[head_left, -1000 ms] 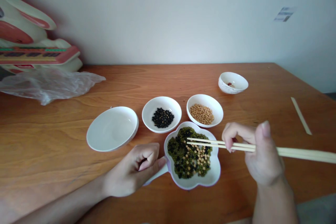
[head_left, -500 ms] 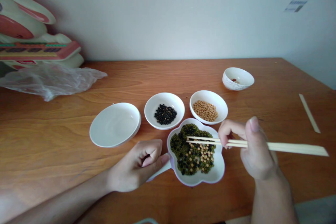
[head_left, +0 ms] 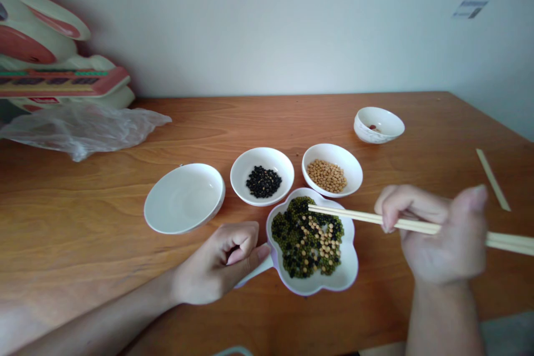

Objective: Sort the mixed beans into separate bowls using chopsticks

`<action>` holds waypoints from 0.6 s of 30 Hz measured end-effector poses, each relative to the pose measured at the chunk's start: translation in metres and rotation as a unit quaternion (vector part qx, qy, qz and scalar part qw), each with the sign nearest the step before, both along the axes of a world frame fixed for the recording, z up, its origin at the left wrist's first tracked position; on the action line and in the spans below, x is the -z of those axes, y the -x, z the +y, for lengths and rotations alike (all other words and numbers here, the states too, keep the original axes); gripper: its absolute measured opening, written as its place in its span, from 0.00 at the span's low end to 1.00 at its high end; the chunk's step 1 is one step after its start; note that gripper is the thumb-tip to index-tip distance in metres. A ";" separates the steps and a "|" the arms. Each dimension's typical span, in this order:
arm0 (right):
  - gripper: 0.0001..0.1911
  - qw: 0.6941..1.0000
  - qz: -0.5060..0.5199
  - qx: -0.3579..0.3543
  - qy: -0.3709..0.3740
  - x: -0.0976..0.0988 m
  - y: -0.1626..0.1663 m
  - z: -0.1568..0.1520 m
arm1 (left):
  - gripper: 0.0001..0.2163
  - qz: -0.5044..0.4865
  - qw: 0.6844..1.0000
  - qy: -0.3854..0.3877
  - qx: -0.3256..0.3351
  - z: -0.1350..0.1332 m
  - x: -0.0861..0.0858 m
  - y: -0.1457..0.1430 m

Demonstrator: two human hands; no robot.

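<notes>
Soft, even daylight lit the scene, a little dim and cool. The right hand (head_left: pixel 438 233) was motion-blurred; the bowls stayed sharp. Faint shadows lay beneath them. The far table (head_left: pixel 292 117) edge bowed from wide-angle distortion.

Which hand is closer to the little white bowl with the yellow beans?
Right. The right hand sits just right of and nearer the camera than the small white bowl of yellow beans. The left hand is farther, down-left, holding the flower-shaped dish's handle.

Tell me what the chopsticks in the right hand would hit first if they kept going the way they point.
Probably the mixed beans in the flower-shaped bowl; the chopsticks in the right hand end just above them, though height is unclear.
</notes>
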State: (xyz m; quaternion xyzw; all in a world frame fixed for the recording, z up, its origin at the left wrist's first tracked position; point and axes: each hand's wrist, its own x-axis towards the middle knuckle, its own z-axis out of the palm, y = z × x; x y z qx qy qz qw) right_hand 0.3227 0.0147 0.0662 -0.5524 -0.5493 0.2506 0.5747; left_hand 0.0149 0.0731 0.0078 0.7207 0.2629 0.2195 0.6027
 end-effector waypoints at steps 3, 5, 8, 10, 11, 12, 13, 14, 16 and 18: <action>0.43 0.997 0.034 0.040 -0.053 0.008 -0.003 -0.001 | 0.21 -0.003 1.000 0.003 -0.001 0.000 -0.001 0.000; 0.42 0.992 0.067 0.059 -0.086 0.020 0.000 -0.007 | 0.21 -0.011 1.000 0.004 0.001 0.000 -0.002 -0.001; 0.39 0.986 0.092 0.085 -0.109 0.044 0.011 -0.023 | 0.21 -0.015 1.000 -0.001 0.002 0.000 -0.001 -0.001; 0.37 0.983 0.113 0.098 -0.108 0.058 0.020 -0.036 | 0.21 -0.012 1.000 -0.002 0.000 0.000 0.000 -0.001; 0.36 0.982 0.118 0.103 -0.105 0.064 0.024 -0.042 | 0.21 -0.010 1.000 -0.002 0.000 0.000 0.001 -0.001; 0.36 0.982 0.116 0.109 -0.102 0.068 0.028 -0.046 | 0.21 -0.009 1.000 -0.002 -0.002 0.000 0.001 -0.001; 0.35 0.981 0.109 0.117 -0.111 0.071 0.031 -0.049 | 0.21 -0.009 1.000 -0.002 -0.002 0.000 0.002 -0.001; 0.33 0.979 0.102 0.131 -0.121 0.074 0.033 -0.051 | 0.21 -0.011 1.000 -0.002 -0.001 0.000 0.002 -0.001; 0.31 0.975 0.074 0.144 -0.152 0.076 0.037 -0.051 | 0.21 -0.017 1.000 0.005 0.003 0.000 0.002 -0.001; 0.30 0.972 0.031 0.143 -0.181 0.077 0.040 -0.048 | 0.21 -0.023 1.000 0.014 0.006 0.000 0.003 -0.001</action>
